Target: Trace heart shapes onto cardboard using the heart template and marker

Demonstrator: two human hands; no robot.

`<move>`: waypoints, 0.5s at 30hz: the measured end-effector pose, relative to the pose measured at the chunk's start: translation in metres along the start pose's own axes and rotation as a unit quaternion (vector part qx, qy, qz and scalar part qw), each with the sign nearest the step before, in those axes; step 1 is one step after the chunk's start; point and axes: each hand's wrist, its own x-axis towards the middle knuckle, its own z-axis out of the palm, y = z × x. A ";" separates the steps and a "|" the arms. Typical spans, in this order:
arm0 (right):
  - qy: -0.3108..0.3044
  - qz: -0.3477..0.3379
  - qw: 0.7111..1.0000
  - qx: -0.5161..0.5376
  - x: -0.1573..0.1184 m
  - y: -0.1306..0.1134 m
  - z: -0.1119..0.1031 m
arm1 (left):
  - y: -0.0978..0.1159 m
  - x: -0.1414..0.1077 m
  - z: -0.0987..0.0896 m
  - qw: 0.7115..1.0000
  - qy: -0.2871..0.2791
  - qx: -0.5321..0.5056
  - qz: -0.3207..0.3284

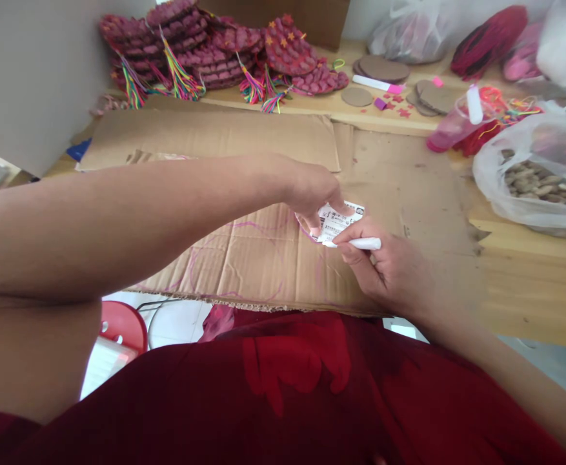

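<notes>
My left hand (319, 194) reaches across from the left. Its thumb and fingers are spread and press down on a piece with a white printed label (337, 223), whose full outline is partly hidden by both hands. Beneath lies a brown cardboard sheet (244, 265) bearing several curved purple-pink outlines. A purple-pink line (306, 227) also runs along the piece's left edge. My right hand (379, 261) is closed around a white marker pen (364, 243), its tip at the lower edge of the labelled piece.
Pinkish-red woven items with coloured tassels (205, 51) are piled at the back. Round cardboard discs (382, 68) and another marker (377, 84) lie back right. A plastic bag of brown pieces (541, 181) stands at the right, near a pink container (450, 126). A red stool (125, 326) is below.
</notes>
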 end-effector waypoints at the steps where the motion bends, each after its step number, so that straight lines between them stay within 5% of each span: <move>1: -0.002 0.000 1.000 0.001 0.000 0.000 0.001 | 0.000 0.000 0.000 1.000 -0.001 -0.001 0.001; 15: -0.004 -0.074 0.997 -0.006 -0.016 0.008 0.007 | 0.002 -0.002 0.001 1.000 0.013 -0.007 0.002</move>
